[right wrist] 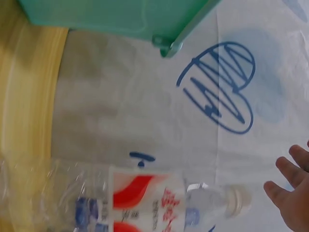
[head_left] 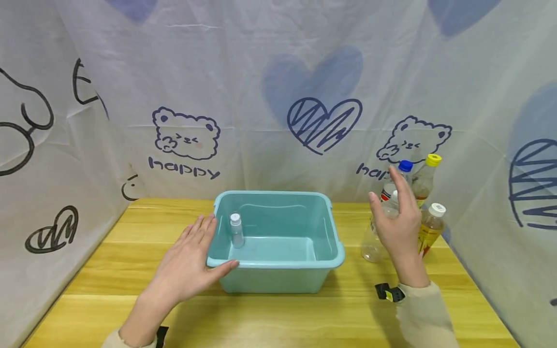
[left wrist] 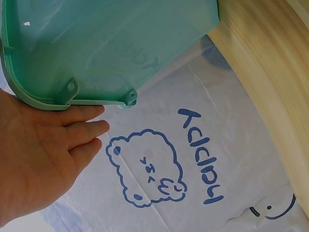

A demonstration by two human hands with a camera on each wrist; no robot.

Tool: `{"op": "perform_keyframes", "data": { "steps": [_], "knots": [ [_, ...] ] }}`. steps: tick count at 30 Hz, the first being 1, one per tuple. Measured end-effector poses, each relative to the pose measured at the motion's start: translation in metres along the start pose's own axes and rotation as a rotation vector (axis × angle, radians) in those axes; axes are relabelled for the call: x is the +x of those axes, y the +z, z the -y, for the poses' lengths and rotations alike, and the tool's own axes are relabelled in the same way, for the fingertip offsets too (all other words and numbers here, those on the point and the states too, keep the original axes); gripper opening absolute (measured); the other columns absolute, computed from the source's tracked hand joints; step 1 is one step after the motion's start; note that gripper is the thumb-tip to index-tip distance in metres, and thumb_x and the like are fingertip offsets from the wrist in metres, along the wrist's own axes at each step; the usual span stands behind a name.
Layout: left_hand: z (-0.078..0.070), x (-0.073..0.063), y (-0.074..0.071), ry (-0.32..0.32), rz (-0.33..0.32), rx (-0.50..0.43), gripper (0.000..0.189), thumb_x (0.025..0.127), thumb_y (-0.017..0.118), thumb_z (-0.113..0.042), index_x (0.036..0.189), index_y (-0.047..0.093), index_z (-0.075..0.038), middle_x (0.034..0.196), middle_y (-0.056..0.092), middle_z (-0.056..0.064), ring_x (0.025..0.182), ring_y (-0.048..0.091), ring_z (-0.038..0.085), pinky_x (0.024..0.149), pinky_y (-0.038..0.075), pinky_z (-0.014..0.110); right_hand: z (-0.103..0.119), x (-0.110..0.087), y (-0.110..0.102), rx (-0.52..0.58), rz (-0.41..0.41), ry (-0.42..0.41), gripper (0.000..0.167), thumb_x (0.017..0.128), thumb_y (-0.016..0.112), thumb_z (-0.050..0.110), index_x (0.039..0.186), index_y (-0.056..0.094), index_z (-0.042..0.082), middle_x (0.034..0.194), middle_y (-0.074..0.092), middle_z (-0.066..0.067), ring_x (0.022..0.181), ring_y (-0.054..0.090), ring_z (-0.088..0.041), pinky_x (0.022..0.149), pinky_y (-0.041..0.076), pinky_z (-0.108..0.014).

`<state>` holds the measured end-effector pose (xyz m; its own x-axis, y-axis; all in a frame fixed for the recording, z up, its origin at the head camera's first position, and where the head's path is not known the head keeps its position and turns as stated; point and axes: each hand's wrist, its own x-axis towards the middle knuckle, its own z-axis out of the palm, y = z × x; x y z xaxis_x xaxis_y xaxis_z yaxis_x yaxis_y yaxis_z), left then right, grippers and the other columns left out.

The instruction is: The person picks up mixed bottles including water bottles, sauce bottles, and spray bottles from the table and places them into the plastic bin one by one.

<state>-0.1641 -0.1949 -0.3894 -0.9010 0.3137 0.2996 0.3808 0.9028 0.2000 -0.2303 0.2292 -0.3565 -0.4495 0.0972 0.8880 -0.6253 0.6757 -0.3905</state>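
Note:
My left hand rests against the left side of a teal plastic tub, fingers straight and thumb across its front rim. In the left wrist view its fingers lie along the tub's rim. Inside the tub, at the left, stands a small clear bottle with a white cap. My right hand is raised with fingers spread in front of a clear bottle, partly hiding it. In the right wrist view that bottle's red-and-white label shows, with a visible gap between cap and fingers.
Behind the right hand stand a blue-capped bottle, a yellow-capped bottle and a white-capped bottle with a yellow label. All are on a wooden table. A printed cloth hangs behind and at both sides.

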Motion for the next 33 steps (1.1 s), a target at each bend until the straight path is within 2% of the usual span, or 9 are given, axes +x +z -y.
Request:
{"op": "perform_keyframes", "data": {
  "steps": [8, 12, 19, 22, 25, 29, 33],
  "knots": [
    [0.001, 0.001, -0.001, 0.004, -0.001, 0.002, 0.11, 0.092, 0.055, -0.077, 0.159, 0.033, 0.007, 0.166, 0.03, 0.024, 0.154, 0.027, 0.044, 0.126, 0.024, 0.058, -0.02, -0.009, -0.016, -0.003, -0.081, 0.053, 0.065, 0.087, 0.077, 0.004, 0.149, 0.057, 0.007, 0.151, 0.058, -0.01, 0.14, 0.053, -0.03, 0.12, 0.038, -0.028],
    [0.001, 0.001, -0.001, 0.001, 0.001, 0.002, 0.11, 0.092, 0.056, -0.077, 0.159, 0.033, 0.007, 0.166, 0.03, 0.024, 0.154, 0.027, 0.043, 0.126, 0.024, 0.057, -0.028, -0.016, -0.022, -0.041, -0.062, 0.084, 0.066, 0.089, 0.076, 0.005, 0.151, 0.053, 0.006, 0.152, 0.056, -0.011, 0.141, 0.052, -0.031, 0.121, 0.036, -0.028],
    [0.001, 0.001, -0.001, 0.001, -0.004, 0.0, 0.11, 0.092, 0.056, -0.077, 0.158, 0.033, 0.007, 0.165, 0.032, 0.025, 0.154, 0.028, 0.044, 0.126, 0.025, 0.058, -0.037, -0.032, -0.029, -0.073, 0.03, 0.241, 0.072, 0.093, 0.076, 0.007, 0.158, 0.045, 0.012, 0.157, 0.051, -0.01, 0.146, 0.045, -0.031, 0.122, 0.032, -0.025],
    [0.001, 0.001, -0.001, 0.0, 0.001, 0.002, 0.11, 0.092, 0.056, -0.077, 0.159, 0.033, 0.007, 0.166, 0.031, 0.024, 0.154, 0.028, 0.043, 0.126, 0.025, 0.057, -0.041, -0.039, -0.03, -0.098, 0.074, 0.29, 0.075, 0.094, 0.076, 0.01, 0.16, 0.041, 0.013, 0.159, 0.048, -0.01, 0.147, 0.044, -0.033, 0.123, 0.033, -0.031],
    [0.001, 0.0, -0.001, -0.001, 0.006, 0.003, 0.11, 0.092, 0.054, -0.078, 0.159, 0.032, 0.007, 0.166, 0.031, 0.024, 0.154, 0.027, 0.043, 0.126, 0.025, 0.057, -0.045, -0.044, -0.029, -0.118, 0.103, 0.335, 0.078, 0.094, 0.078, 0.012, 0.161, 0.039, 0.012, 0.16, 0.047, -0.014, 0.147, 0.043, -0.036, 0.124, 0.034, -0.044],
    [0.0, 0.0, -0.001, -0.001, 0.007, 0.002, 0.11, 0.092, 0.054, -0.078, 0.159, 0.032, 0.006, 0.166, 0.031, 0.022, 0.155, 0.027, 0.043, 0.126, 0.025, 0.057, -0.048, -0.05, -0.028, -0.139, 0.135, 0.378, 0.084, 0.091, 0.08, 0.012, 0.162, 0.036, 0.012, 0.157, 0.048, -0.021, 0.143, 0.047, -0.041, 0.116, 0.04, -0.06],
    [-0.001, -0.001, 0.0, 0.0, 0.003, 0.004, 0.11, 0.092, 0.054, -0.078, 0.159, 0.033, 0.007, 0.166, 0.031, 0.023, 0.154, 0.028, 0.043, 0.126, 0.025, 0.057, -0.051, -0.055, -0.026, -0.159, 0.158, 0.398, 0.086, 0.09, 0.081, 0.011, 0.162, 0.034, 0.009, 0.153, 0.05, -0.025, 0.131, 0.055, -0.044, 0.104, 0.049, -0.062]
  ]
}}
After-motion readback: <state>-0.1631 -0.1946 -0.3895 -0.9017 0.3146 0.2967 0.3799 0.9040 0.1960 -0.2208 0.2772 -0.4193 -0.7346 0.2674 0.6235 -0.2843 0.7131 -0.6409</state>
